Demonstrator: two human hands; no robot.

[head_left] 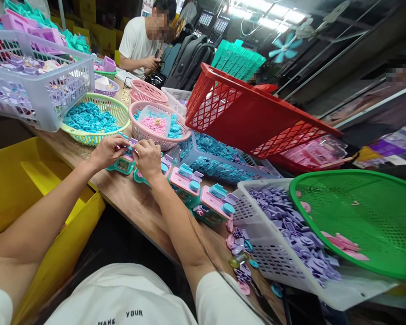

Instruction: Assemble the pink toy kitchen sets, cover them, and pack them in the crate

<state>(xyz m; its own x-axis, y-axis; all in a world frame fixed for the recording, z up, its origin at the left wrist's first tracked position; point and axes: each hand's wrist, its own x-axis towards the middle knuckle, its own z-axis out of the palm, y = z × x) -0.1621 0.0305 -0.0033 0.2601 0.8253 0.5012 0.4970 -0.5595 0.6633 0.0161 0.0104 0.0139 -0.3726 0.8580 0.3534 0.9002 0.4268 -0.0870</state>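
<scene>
My left hand (108, 152) is closed, its fingertips pinched at the top of a teal plastic toy (123, 166) on the wooden table. Beside it my right hand (149, 157) is closed too, its fingers pressed to the same spot. A small purple plastic piece (133, 141) shows between the two sets of fingertips, which partly hide it. More toys stand in a row to the right, among them a pink-topped toy (184, 181) and another pink-topped toy (214, 198), both carrying blue and purple parts.
Behind the hands stand a yellow-green basket (126, 118) of blue pieces and a pink basket (135, 107). A red crate (237, 104) leans over a blue crate (203, 155). To the right are a white crate (274, 253) of purple parts and a green basket (385, 216). A person (137, 43) sits opposite.
</scene>
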